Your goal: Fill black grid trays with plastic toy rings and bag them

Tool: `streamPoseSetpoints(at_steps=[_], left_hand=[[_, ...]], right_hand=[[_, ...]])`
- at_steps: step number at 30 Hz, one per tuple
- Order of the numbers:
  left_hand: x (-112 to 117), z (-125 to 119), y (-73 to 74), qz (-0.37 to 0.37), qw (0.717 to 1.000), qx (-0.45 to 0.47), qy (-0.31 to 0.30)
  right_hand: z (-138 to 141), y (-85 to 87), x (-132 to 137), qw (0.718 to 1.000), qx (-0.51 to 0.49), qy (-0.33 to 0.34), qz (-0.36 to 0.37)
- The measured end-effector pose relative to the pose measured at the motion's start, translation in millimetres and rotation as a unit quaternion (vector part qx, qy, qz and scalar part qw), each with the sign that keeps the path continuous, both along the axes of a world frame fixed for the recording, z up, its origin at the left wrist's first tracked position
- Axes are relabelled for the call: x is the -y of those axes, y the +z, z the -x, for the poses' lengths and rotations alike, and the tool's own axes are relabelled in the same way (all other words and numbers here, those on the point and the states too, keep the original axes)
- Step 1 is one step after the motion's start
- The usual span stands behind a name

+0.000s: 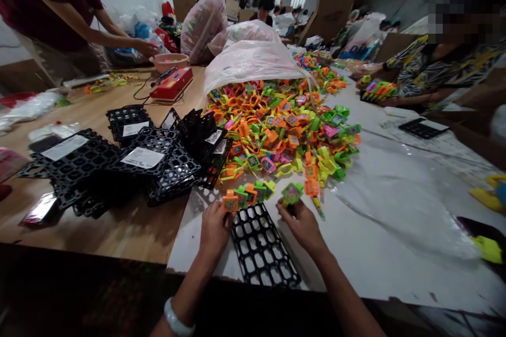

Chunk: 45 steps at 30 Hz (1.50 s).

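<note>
Nearest the viewer, a pale bangle [178, 321] circles the wrist of the left forearm, which reaches up to the left hand [214, 230]. That hand is curled, its fingers closed around an orange square-faced plastic toy watch [230, 202] at the far left corner of a black plastic grid tray [261, 245]. The tray lies flat on the white table covering [379, 231] between the two hands, most of its cells open. Along its far edge, just beyond the left fingertips, stands a short row of green and orange toy watches [253, 192].

To the right of the tray, the right hand [302, 225] is loosely closed, thumb and fingers pinching a green toy watch with a pink face [292, 192] just above the tray's far right corner.

Well to the left of the left hand, a loose stack of black grid trays with white paper labels [130, 160] sprawls over the wooden tabletop [118, 231]. Straight beyond both hands spreads a big heap of orange, green, yellow and pink toy watches [284, 126], spilling from a translucent white plastic sack [253, 60]. Far left, behind the stack, sits a red box-shaped machine [172, 84] (its wire trails across the wood). Other people work at the far left and far right of the table.
</note>
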<state>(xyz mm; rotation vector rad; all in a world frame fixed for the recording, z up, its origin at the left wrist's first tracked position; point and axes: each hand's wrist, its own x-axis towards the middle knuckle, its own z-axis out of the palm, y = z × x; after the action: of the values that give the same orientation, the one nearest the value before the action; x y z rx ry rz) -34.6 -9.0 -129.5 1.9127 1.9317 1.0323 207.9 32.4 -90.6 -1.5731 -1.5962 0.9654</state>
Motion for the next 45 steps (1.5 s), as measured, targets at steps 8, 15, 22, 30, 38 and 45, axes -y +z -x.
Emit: streamPoseSetpoints(at_steps=[8, 15, 22, 30, 38, 45], left_hand=[[-2, 1, -2.8, -0.008, 1.000, 0.006, -0.006], [-2, 2, -4.5, -0.015, 1.000, 0.005, -0.011], [-1, 2, -4.3, -0.001, 1.000, 0.010, -0.006], [-2, 3, -3.2, -0.010, 1.000, 0.007, -0.009], [-3, 3, -3.8, -0.008, 1.000, 0.004, -0.007], [1, 5, 2.0, 0.016, 1.000, 0.008, -0.023]], right_hand=[[0, 5.1, -15, 0.979, 0.172, -0.004, -0.109], [41, -14.2, -33, 0.989, -0.063, 0.124, -0.059], [26, -13.0, -37, 0.972, -0.024, 0.186, -0.145], [19, -1.2, -38, 0.969, -0.013, 0.219, -0.112], [-12, 6.5, -53, 0.967, 0.251, -0.047, -0.024], [7, 9.6, -6, 0.989, -0.076, -0.128, -0.003]])
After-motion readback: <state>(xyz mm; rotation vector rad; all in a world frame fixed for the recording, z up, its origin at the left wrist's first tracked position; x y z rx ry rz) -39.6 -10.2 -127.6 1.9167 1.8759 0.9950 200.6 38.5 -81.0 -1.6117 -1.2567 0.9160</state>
